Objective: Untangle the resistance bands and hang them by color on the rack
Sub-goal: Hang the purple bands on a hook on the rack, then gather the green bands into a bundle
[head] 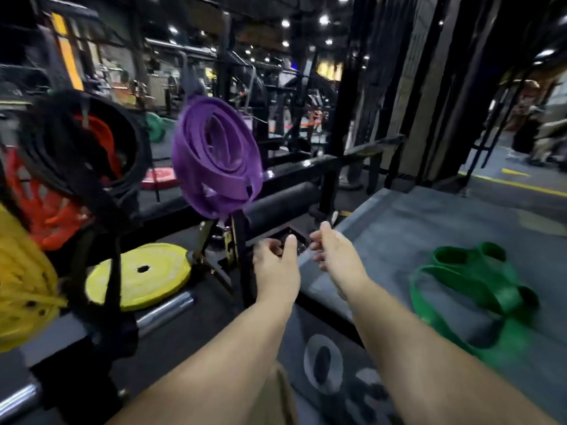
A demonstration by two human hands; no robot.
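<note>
Head view: my left hand [276, 259] and right hand [331, 250] are mid-frame, fingers loosely curled, holding nothing. Purple bands [214, 157] hang on the rack [306, 165], centre. Green bands [472, 286] lie tangled on the platform [414, 228], lower right. Judgement: pinch one green loop and lift slowly so the strands fall apart.

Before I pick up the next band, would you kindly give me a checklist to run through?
1. Left hand and right hand free: ok, neither holds a band.
2. Green bands in sight on the grey platform: ok.
3. Green bands untangled: not ok, bunched in loops.
4. Purple bands hung on the rack: ok.
5. Free peg for green: cannot tell.
</note>
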